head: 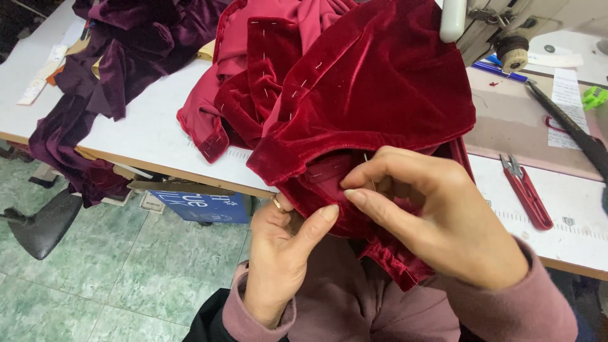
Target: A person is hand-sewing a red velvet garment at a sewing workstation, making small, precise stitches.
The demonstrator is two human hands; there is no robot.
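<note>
A red velvet garment [373,82] lies bunched over the table's front edge, with several pins stuck along its seams. My left hand [285,253], a ring on one finger, grips the garment's lower folded edge from below, thumb pressed on the velvet. My right hand [437,215] pinches a thin pin [368,166] at that same folded edge, fingers curled over the cloth. Both hands sit close together just in front of the table.
Dark purple velvet [107,69] is heaped at the table's left end. Red thread snips [525,190] lie on the white table [152,139] to the right. A sewing machine [506,31] stands at the back right. A green tiled floor and a black pedal [41,225] are below left.
</note>
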